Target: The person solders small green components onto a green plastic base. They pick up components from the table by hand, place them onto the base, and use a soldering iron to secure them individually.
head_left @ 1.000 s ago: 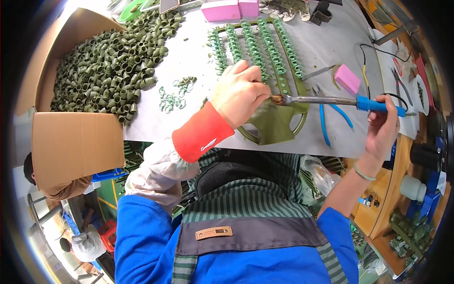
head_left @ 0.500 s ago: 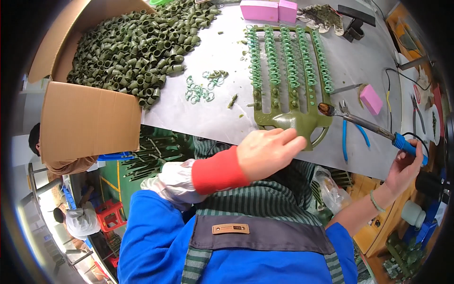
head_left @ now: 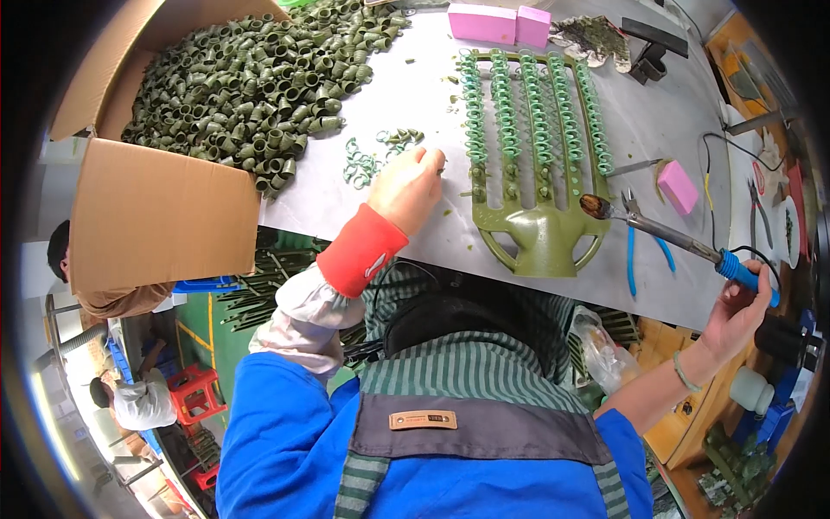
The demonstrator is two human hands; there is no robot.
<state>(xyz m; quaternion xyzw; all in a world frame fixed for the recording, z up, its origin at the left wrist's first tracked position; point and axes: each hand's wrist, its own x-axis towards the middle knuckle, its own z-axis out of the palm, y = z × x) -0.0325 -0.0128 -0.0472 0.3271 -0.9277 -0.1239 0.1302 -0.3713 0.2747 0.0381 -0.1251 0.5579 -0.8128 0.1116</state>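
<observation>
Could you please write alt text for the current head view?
A person's right hand holds a blue-handled soldering iron near an olive frame bearing green rings; the left hand is by loose rings. Dark-green caps spill from a cardboard box, left.

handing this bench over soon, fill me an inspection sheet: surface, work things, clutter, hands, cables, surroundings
Surface: pale tabletop, small green scraps on it.
Work things: green frame, rows of green rings along its bars; blue-handled tool, tip at the frame's right edge, contact unclear.
Clutter: three pink blocks, blue-handled pliers, stained glove.
Hands: left hand beside loose rings, any hold unclear; right hand grips the tool's handle.
Cables: black-and-yellow cable on the table's right; black cable arcing beside the right hand.
Surroundings: cardboard box at left with heaped green cups; red stool and two other people beyond.
</observation>
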